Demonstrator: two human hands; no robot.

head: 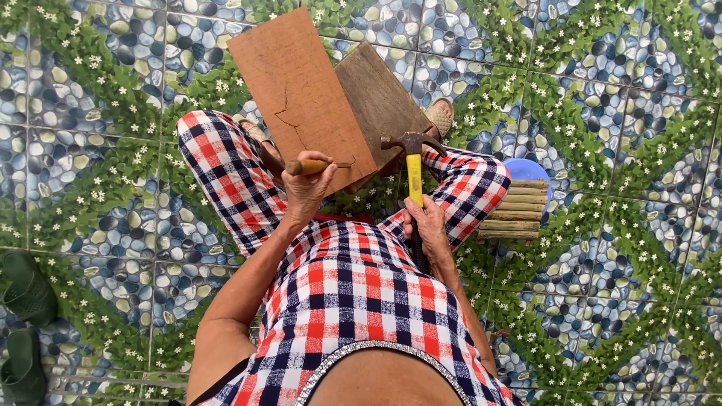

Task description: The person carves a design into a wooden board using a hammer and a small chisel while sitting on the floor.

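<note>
Wooden chisel handle (pixel 307 167) — wrapped inside left fingers (pixel 310 184).

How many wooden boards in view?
2. A reddish cracked board leans over the left knee; a darker grey board sits behind it, partly covered. More may be hidden underneath.

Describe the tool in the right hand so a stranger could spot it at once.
Find the reddish cracked board leaning over the checked lap. Just right of its lower corner, the right hand grips a claw hammer: yellow handle, dark steel head, unlike the wooden-handled tool in the left hand.
</note>
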